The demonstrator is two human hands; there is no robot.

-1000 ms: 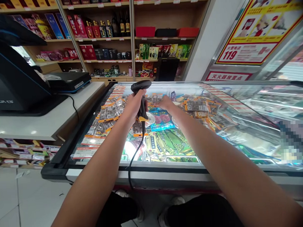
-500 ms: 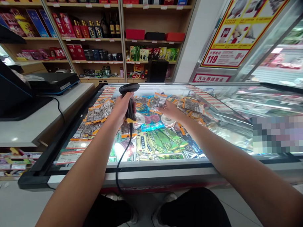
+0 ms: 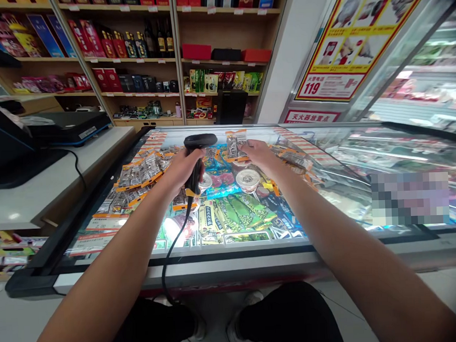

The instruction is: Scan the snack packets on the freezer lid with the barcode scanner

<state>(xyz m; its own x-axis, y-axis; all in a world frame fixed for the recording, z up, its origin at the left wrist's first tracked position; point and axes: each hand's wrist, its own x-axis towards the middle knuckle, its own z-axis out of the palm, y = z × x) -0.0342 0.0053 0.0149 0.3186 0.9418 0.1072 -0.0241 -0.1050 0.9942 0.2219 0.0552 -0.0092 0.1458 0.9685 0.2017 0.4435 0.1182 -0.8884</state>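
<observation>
My left hand (image 3: 181, 167) is wrapped round the grip of a black corded barcode scanner (image 3: 197, 154), held upright over the glass lid of a chest freezer (image 3: 231, 250). Its black cable (image 3: 171, 253) hangs down towards my legs. My right hand (image 3: 259, 155) pinches a small clear snack packet with an orange edge (image 3: 236, 143), lifted just off the glass and close to the scanner's head. Several similar packets (image 3: 138, 174) lie spread over the lid on both sides of my hands.
Packaged frozen goods show under the glass. A white counter (image 3: 56, 182) with a black till screen (image 3: 6, 149) and a flat black device (image 3: 67, 126) stands at the left. Shelves of boxes and bottles (image 3: 152, 44) fill the back wall. A glass-door cooler (image 3: 415, 74) is at right.
My right hand went from lying on the packets to pinching one and lifting it beside the scanner. The camera view shifted slightly right and down.
</observation>
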